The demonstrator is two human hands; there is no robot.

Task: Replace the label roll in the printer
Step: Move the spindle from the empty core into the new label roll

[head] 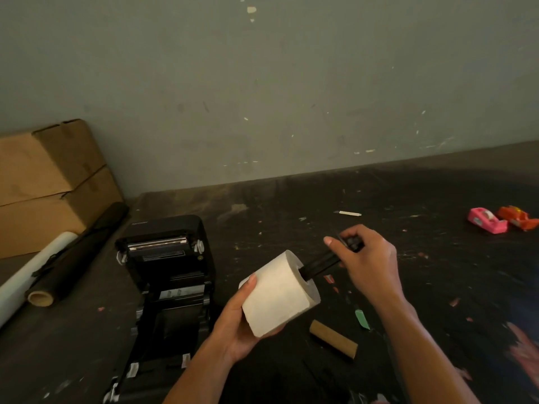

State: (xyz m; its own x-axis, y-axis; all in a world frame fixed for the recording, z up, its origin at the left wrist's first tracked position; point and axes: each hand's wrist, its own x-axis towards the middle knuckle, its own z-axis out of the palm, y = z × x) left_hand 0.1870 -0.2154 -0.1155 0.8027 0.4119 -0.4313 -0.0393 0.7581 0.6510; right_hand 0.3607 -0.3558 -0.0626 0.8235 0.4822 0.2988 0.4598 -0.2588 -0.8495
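My left hand [236, 325] cradles a white label roll [278, 295] from below, tilted with its core facing up and right. My right hand [366, 259] grips the outer end of a black spindle [320, 265], whose other end sits inside the roll's core. The black label printer [169, 272] stands open to the left of the roll, its lid tipped back and its roll bay showing no roll. An empty brown cardboard core [334, 339] lies on the dark table below my right forearm.
Cardboard boxes [49, 185] stand at the back left, with a black roll [78, 255] and a clear film roll [32, 275] lying beside them. A pink tape dispenser [486, 220] and an orange one [517, 217] sit far right. A small white blade [348, 213] lies behind.
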